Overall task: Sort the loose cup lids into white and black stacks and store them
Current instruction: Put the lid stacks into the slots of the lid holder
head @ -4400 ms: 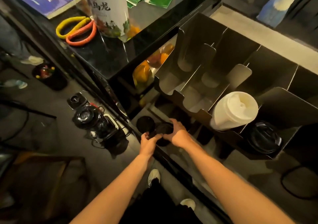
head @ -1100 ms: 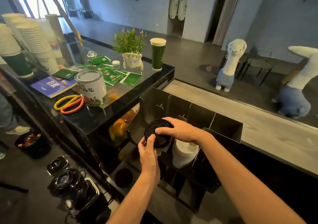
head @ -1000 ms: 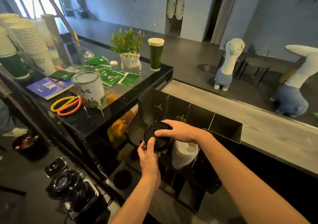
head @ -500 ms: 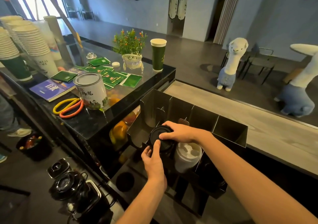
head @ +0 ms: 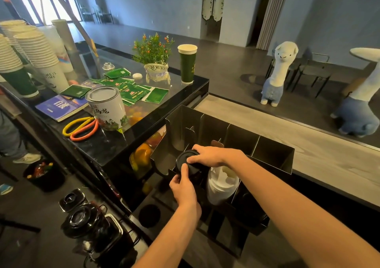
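My right grip [head: 207, 157] lies over the top of the black lids [head: 186, 165], fingers curled onto the far rim. My left grip [head: 183, 187] takes them from the near side, thumb pressed on the upturned face and fingers curled underneath. Both have hold of the black lids and neither is spread wide.

The lids sit at the front mouth of a slot in the metal rack [head: 242, 142], the second from its left end. Their round face tilts up toward me, so the stack's long axis runs down and away into the slot. That line is what the next move depends on, I think: a push along the slot, not straight down. The right grip is nearer the rack's back and would guide; the left, at the front, would push.

The white lids [head: 222, 185] lie in the next slot to the right, just beside the black ones, with a divider between. If I drift right I could catch that divider.

Below and to the left, a dark round shape [head: 149, 215] lies on the lower shelf; I cannot tell whether it is a lid. On the counter [head: 107, 146] to the left stand a tea tin [head: 106, 108] and scissors [head: 81, 128], well apart from the rack.
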